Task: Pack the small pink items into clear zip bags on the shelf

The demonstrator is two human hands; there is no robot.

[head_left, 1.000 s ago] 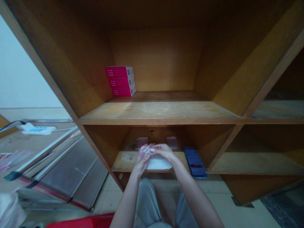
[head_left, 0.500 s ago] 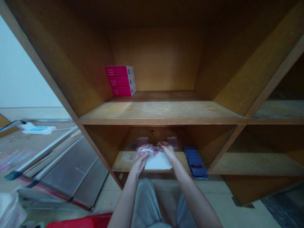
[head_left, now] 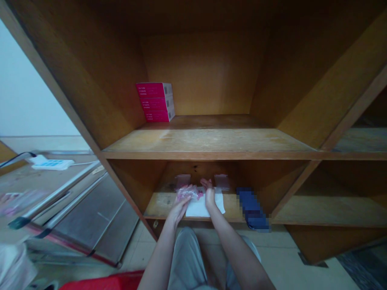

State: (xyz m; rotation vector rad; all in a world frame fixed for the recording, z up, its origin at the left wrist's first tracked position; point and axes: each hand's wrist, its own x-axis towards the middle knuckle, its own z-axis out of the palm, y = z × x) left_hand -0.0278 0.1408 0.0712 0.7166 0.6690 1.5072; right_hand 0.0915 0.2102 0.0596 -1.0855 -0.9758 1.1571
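Observation:
Both my hands reach into the lower wooden shelf [head_left: 157,207]. My left hand [head_left: 180,204] grips a small clear plastic bag with pink contents [head_left: 187,193]. My right hand [head_left: 209,194] lies with its fingers stretched forward on a white sheet [head_left: 199,208] lying on the shelf, just right of the bag. Two more small clear bags [head_left: 182,180] [head_left: 221,181] stand at the back of the same compartment.
A stack of three pink boxes [head_left: 155,102] sits at the back left of the upper shelf [head_left: 205,141]. A dark blue flat object [head_left: 252,207] lies right of the sheet. A white power strip [head_left: 51,163] and metal rails [head_left: 60,201] lie left; something red [head_left: 105,282] below.
Both hands moved deeper into the lower shelf and lowered the bag toward the sheet. The right hand let go of the bag and flattened onto the white sheet.

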